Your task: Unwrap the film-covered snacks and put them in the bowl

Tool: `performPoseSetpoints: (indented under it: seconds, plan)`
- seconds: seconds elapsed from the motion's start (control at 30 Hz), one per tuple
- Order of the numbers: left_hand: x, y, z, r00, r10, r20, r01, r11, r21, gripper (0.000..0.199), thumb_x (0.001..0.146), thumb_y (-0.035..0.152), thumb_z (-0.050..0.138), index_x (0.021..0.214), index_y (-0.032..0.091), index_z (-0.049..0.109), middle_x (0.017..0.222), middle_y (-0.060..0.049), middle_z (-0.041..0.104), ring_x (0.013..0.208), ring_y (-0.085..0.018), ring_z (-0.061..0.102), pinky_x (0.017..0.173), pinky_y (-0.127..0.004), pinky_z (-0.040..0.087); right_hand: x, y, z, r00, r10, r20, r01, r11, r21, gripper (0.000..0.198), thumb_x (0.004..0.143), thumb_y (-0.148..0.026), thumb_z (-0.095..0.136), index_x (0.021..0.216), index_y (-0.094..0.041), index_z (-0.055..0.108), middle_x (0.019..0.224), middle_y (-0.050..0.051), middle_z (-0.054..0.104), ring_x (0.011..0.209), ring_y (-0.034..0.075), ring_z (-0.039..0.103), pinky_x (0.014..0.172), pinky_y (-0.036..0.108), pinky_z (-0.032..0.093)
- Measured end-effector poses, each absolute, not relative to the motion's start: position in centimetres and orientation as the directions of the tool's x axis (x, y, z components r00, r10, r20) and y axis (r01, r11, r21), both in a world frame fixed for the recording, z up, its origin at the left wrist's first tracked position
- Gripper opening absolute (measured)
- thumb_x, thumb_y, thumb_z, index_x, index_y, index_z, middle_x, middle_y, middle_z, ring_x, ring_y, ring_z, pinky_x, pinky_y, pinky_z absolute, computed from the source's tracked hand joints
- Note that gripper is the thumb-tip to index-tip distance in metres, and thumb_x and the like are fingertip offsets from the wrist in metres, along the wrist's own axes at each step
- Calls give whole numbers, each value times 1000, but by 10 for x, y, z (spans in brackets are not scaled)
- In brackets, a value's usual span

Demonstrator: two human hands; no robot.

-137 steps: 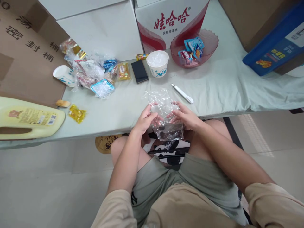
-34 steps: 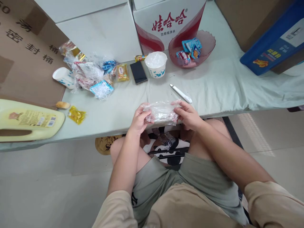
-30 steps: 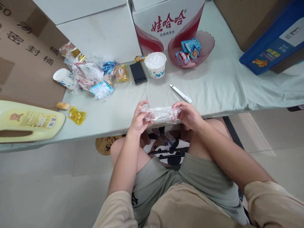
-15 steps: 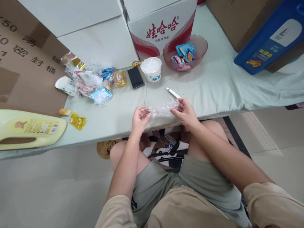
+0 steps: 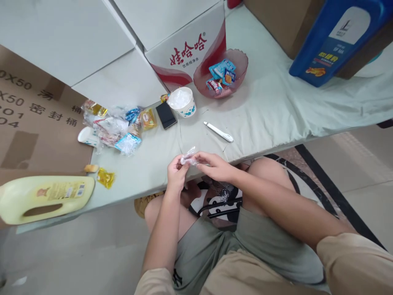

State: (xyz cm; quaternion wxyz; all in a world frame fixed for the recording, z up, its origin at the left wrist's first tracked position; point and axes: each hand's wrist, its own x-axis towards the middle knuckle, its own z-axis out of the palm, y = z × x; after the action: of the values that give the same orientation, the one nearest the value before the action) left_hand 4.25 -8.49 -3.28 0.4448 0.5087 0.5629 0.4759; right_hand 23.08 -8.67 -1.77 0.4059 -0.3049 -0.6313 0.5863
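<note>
Left hand point(image 5: 176, 173) and right hand point(image 5: 215, 167) are gripping crumpled clear film point(image 5: 188, 157) between their fingertips, near the front edge of the cloth-covered table point(image 5: 270, 127). Film is probably bunching up small, hands hiding part of it. White cutter point(image 5: 218, 132) is lying beyond the right hand (paper bowl point(image 5: 188, 110) sitting farther back, beside the phone point(image 5: 166, 115)).

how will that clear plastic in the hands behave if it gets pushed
The plastic is probably floppy, since it's bunched and creased between the left hand and right hand. Thin and see-through, it's likely light for its size.
</note>
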Motion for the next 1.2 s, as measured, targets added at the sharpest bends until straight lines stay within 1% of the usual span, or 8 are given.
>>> performPoseSetpoints:
  seconds: [0.23,0.43,0.53,0.63,0.77,0.9,1.07,1.2]
  plan:
    - [34,-27,4,-265,939,221,339,-124,933,45,67,53,84,87,25,55,77,2,61,69,-15,59,70,-31,51,235,-78,-12,-366,931,0,254,100,-962,18,89,-17,51,103,-18,63,107,7,72,99,19,66,83,31,46]
    - [51,73,70,-169,875,453,660,-241,711,31,68,16,78,72,22,48,72,4,48,70,-14,48,73,-31,45,232,-72,-6,-434,901,-23,350,145,-925,21,92,-18,50,104,-18,66,99,6,73,88,19,63,75,29,39]
    - [79,114,89,15,854,520,837,-295,460,31,72,8,72,71,23,44,68,4,43,68,-14,46,73,-33,44,229,-70,-4,-464,885,-49,378,148,-914,23,92,-18,49,104,-18,68,100,6,74,89,19,63,74,28,37]
    - [110,137,100,133,846,517,857,-360,369,29,77,14,72,74,24,46,70,3,48,71,-14,49,72,-34,44,227,-67,-3,-476,879,-45,386,163,-908,25,92,-18,49,107,-19,69,105,6,75,91,20,64,74,29,37]
    - [133,148,104,296,850,435,918,-379,116,15,81,13,67,88,20,55,94,-4,64,95,-21,60,87,-40,46,229,-64,-2,-467,883,-50,402,162,-901,26,92,-18,48,108,-20,69,105,6,75,90,20,65,73,29,36]
    - [126,158,97,232,960,160,972,-221,-79,27,79,9,59,104,15,64,111,-11,68,111,-31,64,94,-46,47,233,-65,-1,-460,886,-46,399,160,-903,25,92,-19,47,103,-20,69,106,6,76,92,20,65,73,30,36]
    - [116,171,83,231,949,-214,973,-230,27,24,83,28,57,100,18,70,101,-9,74,107,-28,67,96,-40,49,233,-67,-1,-506,860,-57,415,185,-891,25,93,-21,47,103,-20,69,105,6,76,91,20,65,71,30,35]
    - [113,183,71,256,933,-254,962,-221,157,36,77,36,64,109,21,66,106,-10,74,99,-28,70,91,-39,52,231,-67,-1,-530,847,-49,412,207,-888,24,94,-22,47,102,-21,69,104,6,76,89,20,65,70,30,35]
